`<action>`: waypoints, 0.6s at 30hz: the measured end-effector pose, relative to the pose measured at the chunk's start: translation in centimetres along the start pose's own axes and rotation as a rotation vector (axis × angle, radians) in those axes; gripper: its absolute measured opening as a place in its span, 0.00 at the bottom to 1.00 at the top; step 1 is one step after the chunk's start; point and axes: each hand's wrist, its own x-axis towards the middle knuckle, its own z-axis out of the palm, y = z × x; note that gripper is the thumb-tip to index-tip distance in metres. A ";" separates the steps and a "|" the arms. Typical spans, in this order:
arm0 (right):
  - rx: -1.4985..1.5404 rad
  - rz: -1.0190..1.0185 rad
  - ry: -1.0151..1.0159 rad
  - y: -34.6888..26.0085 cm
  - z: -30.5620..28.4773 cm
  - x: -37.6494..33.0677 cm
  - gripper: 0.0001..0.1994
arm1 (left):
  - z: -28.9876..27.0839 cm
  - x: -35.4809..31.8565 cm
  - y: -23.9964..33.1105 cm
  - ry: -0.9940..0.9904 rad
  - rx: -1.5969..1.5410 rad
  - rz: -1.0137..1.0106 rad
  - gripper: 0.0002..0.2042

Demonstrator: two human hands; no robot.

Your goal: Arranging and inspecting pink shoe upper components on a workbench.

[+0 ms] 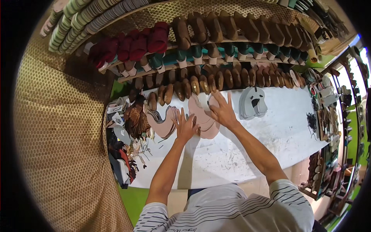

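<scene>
On the white, scuffed tabletop (247, 143), both hands lie flat with no grip closed on anything: the left hand (185, 125) has its fingers spread wide and presses down beside and partly on the stack of pale pink, curved leather cut pieces (203, 118), while the right hand (221, 110), fingers also splayed, rests on the upper right part of that same stack. The stack sits near the middle of the tabletop, toward its far edge. Just to the left of it lies a second fanned stack of tan and pink cut pieces (164, 121), and to the right, apart from the hands, a pile of grey cut pieces (252, 103). A heap of mixed scraps and trimmings (125, 135) crowds the tabletop's left end. Behind the tabletop, rows of brown wooden shoe lasts (232, 77) fill the shelves, with dark red lasts (133, 46) on the upper left.
</scene>
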 end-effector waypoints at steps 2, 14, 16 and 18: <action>0.006 -0.046 -0.025 -1.7 0.0 -2.2 0.09 | -0.7 -0.6 0.8 0.359 -0.226 0.038 0.38; 0.152 0.135 -0.151 -12.6 0.0 -14.9 0.06 | -4.5 -8.2 -0.2 -0.123 -0.172 0.413 0.26; 0.148 0.135 -0.156 -15.0 -0.3 -15.7 0.05 | -4.0 -10.4 -0.4 -0.073 -0.251 0.405 0.28; 0.117 0.118 -0.172 -17.2 -0.3 -16.3 0.06 | -3.6 -12.2 -0.7 -0.045 -0.333 0.425 0.33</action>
